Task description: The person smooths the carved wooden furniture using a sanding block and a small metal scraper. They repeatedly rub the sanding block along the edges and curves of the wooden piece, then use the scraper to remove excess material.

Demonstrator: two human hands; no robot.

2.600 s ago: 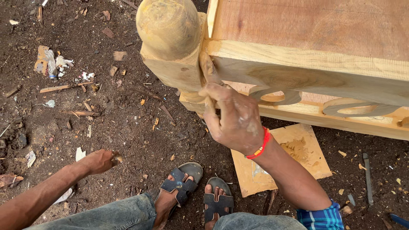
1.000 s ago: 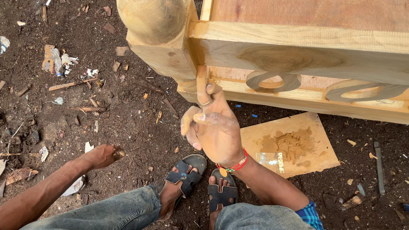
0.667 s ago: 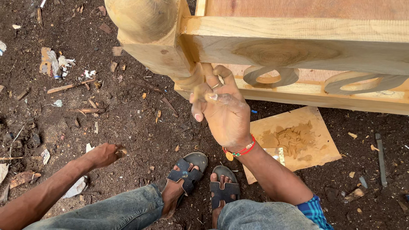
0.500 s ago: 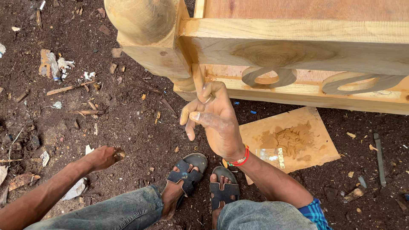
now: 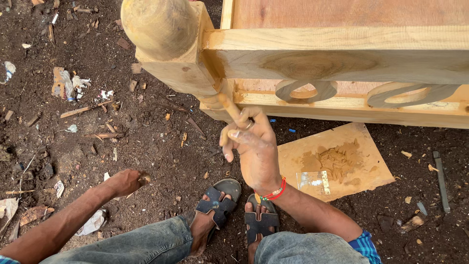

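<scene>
head view: the right hand point(image 5: 254, 146) is curled, fingertips pinched on something small and pale – too blurred to name – pressed at the joint of the wooden frame point(image 5: 312, 63) just beside its round-topped post point(image 5: 161, 29). the left hand point(image 5: 124, 182) rests fisted on the dirt ground point(image 5: 146, 142), well apart. a board with putty point(image 5: 337, 159) lies near the sandals point(image 5: 217, 203).

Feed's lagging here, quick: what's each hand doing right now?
Left hand: fist on the dirt ground, contents hidden.
Right hand: closed on a small pale wooden stick.
</scene>
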